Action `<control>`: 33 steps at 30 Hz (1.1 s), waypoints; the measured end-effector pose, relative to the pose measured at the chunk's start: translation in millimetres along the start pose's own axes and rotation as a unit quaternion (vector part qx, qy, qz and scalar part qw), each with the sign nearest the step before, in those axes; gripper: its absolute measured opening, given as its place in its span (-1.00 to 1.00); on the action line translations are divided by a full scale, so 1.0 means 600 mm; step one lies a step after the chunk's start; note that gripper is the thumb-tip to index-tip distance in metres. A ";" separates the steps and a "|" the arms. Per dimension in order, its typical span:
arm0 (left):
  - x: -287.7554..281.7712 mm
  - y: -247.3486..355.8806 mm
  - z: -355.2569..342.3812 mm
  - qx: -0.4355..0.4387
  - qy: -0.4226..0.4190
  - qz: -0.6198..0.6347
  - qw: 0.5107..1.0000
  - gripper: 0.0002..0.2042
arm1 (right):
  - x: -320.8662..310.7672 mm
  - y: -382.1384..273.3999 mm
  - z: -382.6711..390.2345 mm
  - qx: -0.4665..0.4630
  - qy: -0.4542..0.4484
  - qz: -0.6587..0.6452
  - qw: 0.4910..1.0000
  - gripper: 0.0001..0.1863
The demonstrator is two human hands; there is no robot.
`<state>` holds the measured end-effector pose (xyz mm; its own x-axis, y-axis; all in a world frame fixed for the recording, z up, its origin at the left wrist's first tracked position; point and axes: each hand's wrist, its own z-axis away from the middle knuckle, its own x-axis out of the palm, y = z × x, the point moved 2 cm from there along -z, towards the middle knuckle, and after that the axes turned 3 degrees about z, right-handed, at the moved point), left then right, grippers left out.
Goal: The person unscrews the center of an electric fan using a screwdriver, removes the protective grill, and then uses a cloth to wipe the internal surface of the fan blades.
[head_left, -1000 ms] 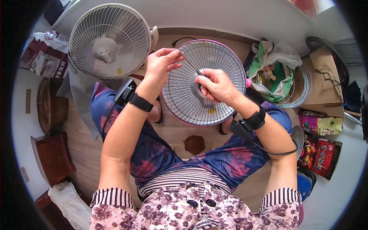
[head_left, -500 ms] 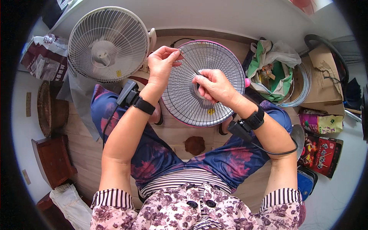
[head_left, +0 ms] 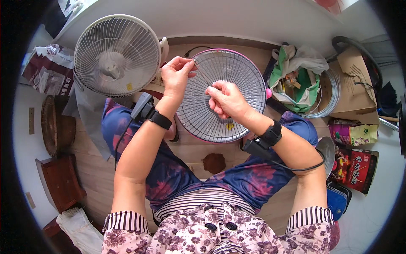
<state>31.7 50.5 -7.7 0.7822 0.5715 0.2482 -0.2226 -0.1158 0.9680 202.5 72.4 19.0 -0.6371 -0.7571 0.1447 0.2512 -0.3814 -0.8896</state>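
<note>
My left hand (head_left: pixel 176 78) is raised over the upper left of a round, pink-rimmed appliance (head_left: pixel 243 67) with a dark wire grille, its thumb and forefinger pinched on a thin metal piece (head_left: pixel 201 75). My right hand (head_left: pixel 225 101) is closed near the grille's middle, at the other end of that slender piece, which runs between the two hands. What exactly this piece is, I cannot make out, and my right fingertips partly hide it. The appliance stands between my spread legs.
A white fan (head_left: pixel 110 34) stands at left. Beside it are a maroon bag (head_left: pixel 48 70), a basket (head_left: pixel 50 127) and a wooden item (head_left: pixel 61 182). At right lie a green bag (head_left: pixel 287 59), coiled wire (head_left: pixel 334 97), cardboard (head_left: pixel 353 84), packages (head_left: pixel 353 167) and a blue case (head_left: pixel 337 201).
My right hand has shifted a little left along the slender piece. The whole view has moved slightly, with the fans lower in the picture. Both hands remain closed.
</note>
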 end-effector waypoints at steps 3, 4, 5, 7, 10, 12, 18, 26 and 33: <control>0.005 -0.005 -0.004 -0.001 -0.002 -0.011 1.000 -0.95 | 0.005 -0.009 0.000 0.000 0.018 -0.014 1.000 -0.80; 0.008 -0.005 -0.006 -0.003 -0.004 -0.022 1.000 -0.94 | 0.005 -0.013 0.000 0.004 0.027 -0.029 0.999 -0.79; 0.011 -0.003 -0.008 -0.003 -0.006 -0.024 1.000 -0.94 | 0.004 -0.016 0.000 0.009 0.035 -0.046 0.998 -0.78; 0.016 0.002 -0.014 0.001 -0.003 -0.047 0.999 -0.94 | -0.004 -0.022 0.001 -0.004 0.038 -0.034 0.999 -0.75; 0.015 0.001 -0.033 -0.005 -0.004 -0.056 0.998 -0.94 | -0.009 -0.038 0.001 -0.049 0.074 -0.011 0.996 -0.64; 0.023 0.007 -0.038 -0.020 -0.001 -0.079 0.997 -0.94 | -0.016 -0.041 0.001 -0.078 0.109 -0.006 0.991 -0.57; 0.043 0.005 -0.059 -0.064 0.001 -0.083 0.994 -0.93 | -0.036 -0.025 -0.013 -0.196 0.178 0.124 0.956 -0.49; 0.057 0.009 -0.081 -0.130 -0.051 -0.127 0.982 -0.94 | -0.063 -0.055 0.016 -0.252 0.237 0.307 0.887 -0.61; 0.079 0.007 -0.103 -0.142 -0.103 -0.159 0.972 -0.94 | -0.081 -0.093 0.014 -0.292 0.258 0.315 0.865 -0.77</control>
<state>31.5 127.4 5.6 0.9308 0.3641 -0.0317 -0.0793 0.2859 0.9550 225.8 126.2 65.3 -0.7856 -0.3224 -0.5281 0.3525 0.4682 -0.8103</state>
